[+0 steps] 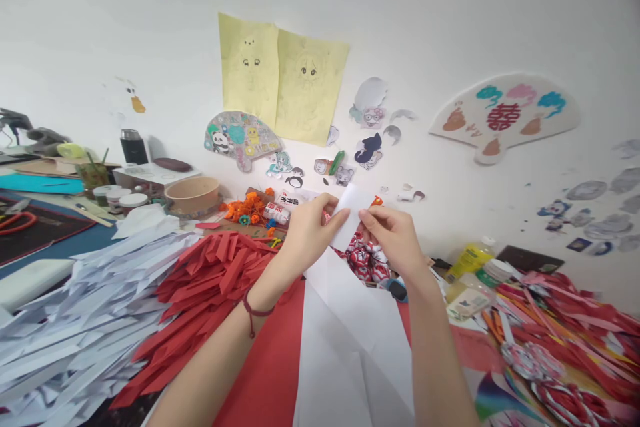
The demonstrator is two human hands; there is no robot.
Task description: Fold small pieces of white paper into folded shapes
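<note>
My left hand (316, 227) pinches a folded white paper strip (346, 217) between thumb and fingers, holding it up in front of me. At the strip's right edge, the closed fingertips of my right hand (393, 235) grip the paper. Larger white paper sheets (345, 340) lie below my hands over a red sheet (273, 360). Behind my hands are several red-and-white folded paper pieces (364, 260), partly covered. A pile of red paper strips (210, 280) lies left of my left forearm, with a heap of white paper strips (100, 320) beyond it.
At the back left stand a tan bowl (193, 195), small jars (133, 202) and a black thermos (134, 148). Orange flower-like pieces (253, 207) lie near the wall. On the right are a yellow bottle (470, 258), red and pink strips (575, 320) and red-and-white braided pieces (570, 397).
</note>
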